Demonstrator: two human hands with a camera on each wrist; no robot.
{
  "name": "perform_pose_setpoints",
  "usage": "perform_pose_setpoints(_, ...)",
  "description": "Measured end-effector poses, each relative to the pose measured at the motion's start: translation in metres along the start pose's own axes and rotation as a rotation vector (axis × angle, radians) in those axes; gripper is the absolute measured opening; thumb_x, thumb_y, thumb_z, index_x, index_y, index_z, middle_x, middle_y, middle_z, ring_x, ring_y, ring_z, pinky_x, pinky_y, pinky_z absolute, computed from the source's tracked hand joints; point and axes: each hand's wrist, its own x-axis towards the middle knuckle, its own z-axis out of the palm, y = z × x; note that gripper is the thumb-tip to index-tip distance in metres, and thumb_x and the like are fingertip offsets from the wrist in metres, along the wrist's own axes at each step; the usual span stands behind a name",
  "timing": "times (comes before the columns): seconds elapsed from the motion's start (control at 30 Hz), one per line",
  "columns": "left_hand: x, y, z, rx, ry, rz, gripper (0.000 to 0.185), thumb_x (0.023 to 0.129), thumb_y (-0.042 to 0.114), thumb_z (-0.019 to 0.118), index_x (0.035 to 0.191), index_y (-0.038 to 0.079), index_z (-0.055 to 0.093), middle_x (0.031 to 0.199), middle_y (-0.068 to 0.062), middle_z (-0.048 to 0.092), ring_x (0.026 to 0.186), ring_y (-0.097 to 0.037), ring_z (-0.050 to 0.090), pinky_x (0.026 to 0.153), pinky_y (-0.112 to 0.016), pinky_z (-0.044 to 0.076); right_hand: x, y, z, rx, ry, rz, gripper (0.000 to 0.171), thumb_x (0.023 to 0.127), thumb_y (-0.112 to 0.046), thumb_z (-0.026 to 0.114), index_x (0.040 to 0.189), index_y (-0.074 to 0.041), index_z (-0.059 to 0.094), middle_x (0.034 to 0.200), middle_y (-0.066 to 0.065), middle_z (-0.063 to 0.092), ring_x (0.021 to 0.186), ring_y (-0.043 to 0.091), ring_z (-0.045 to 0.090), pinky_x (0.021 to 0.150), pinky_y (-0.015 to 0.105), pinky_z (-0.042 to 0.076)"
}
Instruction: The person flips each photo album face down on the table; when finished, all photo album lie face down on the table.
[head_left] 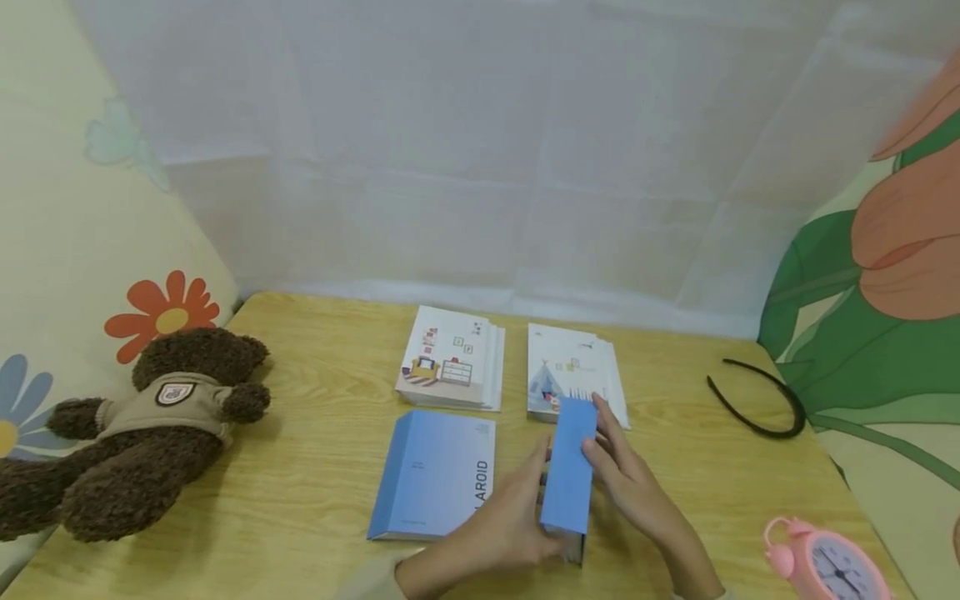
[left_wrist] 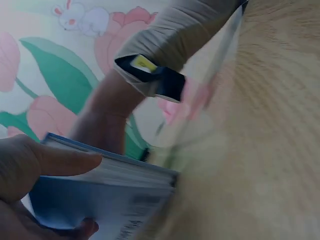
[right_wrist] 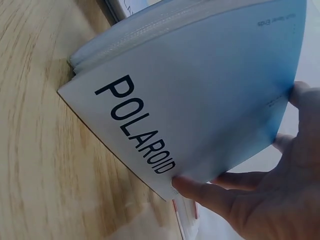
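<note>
A blue photo album (head_left: pixel 570 467) stands on edge on the table with its plain blue spine facing up. My left hand (head_left: pixel 517 512) grips it from the left; in the left wrist view the thumb (left_wrist: pixel 70 161) lies along the page edges. From the other side my right hand (head_left: pixel 630 475) holds it, with fingertips on the white-to-blue cover printed POLAROID (right_wrist: pixel 135 125) and at its edges. A second blue POLAROID album (head_left: pixel 442 471) lies flat to the left of the hands, its lower right corner partly hidden by the left forearm.
Two stacks of white illustrated booklets, a left stack (head_left: pixel 442 358) and a right stack (head_left: pixel 573 367), lie behind the albums. A brown teddy bear (head_left: pixel 176 417) is at the left. On the right are a black headband (head_left: pixel 795 408) and a pink alarm clock (head_left: pixel 832 567).
</note>
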Motion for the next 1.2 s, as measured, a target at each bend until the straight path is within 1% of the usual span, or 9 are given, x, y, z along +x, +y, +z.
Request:
perform_pose_setpoints(0.17, 0.006, -0.026, 0.007, -0.008, -0.121, 0.078, 0.116, 0.065, 0.009, 0.091, 0.157, 0.015, 0.021, 0.146, -0.002, 0.048, 0.133, -0.016, 0.046, 0.112, -0.034, 0.036, -0.001, -0.001, -0.001, 0.047, 0.006, 0.022, 0.06, 0.106, -0.038, 0.045, 0.157, -0.042, 0.015, 0.158, 0.024, 0.024, 0.138, 0.045, 0.035, 0.102, 0.056, 0.044)
perform_pose_setpoints(0.3, 0.011, -0.033, 0.01, 0.04, -0.143, 0.113, 0.097, 0.07, 0.014, 0.09, 0.15, 0.015, 0.036, 0.137, 0.003, 0.056, 0.127, -0.011, 0.05, 0.109, -0.03, 0.039, -0.001, -0.001, -0.003, 0.109, 0.025, 0.017, 0.058, 0.106, -0.035, 0.046, 0.157, -0.042, 0.019, 0.157, 0.025, 0.027, 0.136, 0.046, 0.039, 0.097, 0.054, 0.049)
perform_pose_setpoints(0.4, 0.01, -0.031, 0.011, 0.119, -0.144, 0.075, 0.095, 0.074, 0.02, 0.088, 0.151, 0.006, 0.035, 0.142, -0.005, 0.053, 0.131, -0.017, 0.048, 0.111, -0.034, 0.037, -0.003, -0.001, -0.005, 0.139, 0.061, 0.009, 0.056, 0.106, -0.031, 0.047, 0.157, -0.038, 0.024, 0.154, 0.028, 0.031, 0.132, 0.048, 0.042, 0.094, 0.054, 0.051)
perform_pose_setpoints(0.5, 0.006, -0.025, 0.011, 0.219, -0.149, -0.024, 0.104, 0.076, 0.027, 0.086, 0.154, -0.002, 0.025, 0.153, -0.017, 0.039, 0.139, -0.029, 0.039, 0.114, -0.042, 0.033, -0.006, 0.001, -0.01, 0.131, 0.108, 0.019, 0.055, 0.107, -0.026, 0.046, 0.158, -0.031, 0.027, 0.153, 0.028, 0.033, 0.132, 0.048, 0.042, 0.097, 0.056, 0.048)
perform_pose_setpoints(0.63, 0.003, -0.019, 0.014, 0.333, -0.146, -0.097, 0.103, 0.077, 0.036, 0.084, 0.154, -0.003, 0.026, 0.156, -0.025, 0.03, 0.14, -0.038, 0.036, 0.112, -0.047, 0.035, -0.011, 0.004, -0.019, 0.05, 0.133, 0.03, 0.055, 0.107, -0.015, 0.04, 0.159, -0.015, 0.023, 0.16, 0.021, 0.024, 0.143, 0.04, 0.027, 0.112, 0.055, 0.03)
perform_pose_setpoints(0.83, 0.002, -0.017, 0.02, 0.44, -0.114, -0.098, 0.093, 0.077, 0.038, 0.082, 0.151, 0.0, 0.038, 0.155, -0.024, 0.032, 0.139, -0.039, 0.037, 0.112, -0.051, 0.035, -0.02, 0.013, -0.028, -0.187, 0.183, 0.118, 0.055, 0.1, -0.005, 0.043, 0.153, -0.001, 0.032, 0.15, 0.024, 0.041, 0.121, 0.032, 0.054, 0.094, 0.042, 0.051)
perform_pose_setpoints(0.9, 0.002, -0.017, 0.022, 0.491, -0.107, -0.091, 0.091, 0.077, 0.038, 0.083, 0.149, 0.001, 0.041, 0.155, -0.024, 0.033, 0.139, -0.038, 0.036, 0.112, -0.052, 0.035, -0.021, 0.019, -0.028, -0.291, 0.177, 0.123, 0.054, 0.098, -0.003, 0.043, 0.151, 0.004, 0.035, 0.145, 0.027, 0.046, 0.118, 0.034, 0.056, 0.096, 0.046, 0.05)
perform_pose_setpoints(1.07, 0.004, -0.019, 0.026, 0.618, -0.1, -0.068, 0.089, 0.074, 0.039, 0.083, 0.145, 0.001, 0.047, 0.153, -0.025, 0.035, 0.136, -0.039, 0.037, 0.11, -0.054, 0.036, -0.022, 0.035, -0.027, -0.48, 0.147, 0.032, 0.049, 0.095, 0.002, 0.044, 0.143, 0.011, 0.042, 0.144, 0.027, 0.047, 0.133, 0.043, 0.044, 0.11, 0.059, 0.032)
perform_pose_setpoints(1.2, 0.003, -0.019, 0.029, 0.652, -0.085, -0.063, 0.088, 0.074, 0.039, 0.083, 0.145, 0.001, 0.047, 0.152, -0.024, 0.035, 0.135, -0.04, 0.038, 0.108, -0.057, 0.036, -0.025, 0.037, -0.027, -0.515, 0.163, -0.024, 0.048, 0.092, 0.004, 0.047, 0.14, 0.012, 0.047, 0.142, 0.027, 0.05, 0.132, 0.047, 0.044, 0.109, 0.061, 0.032)
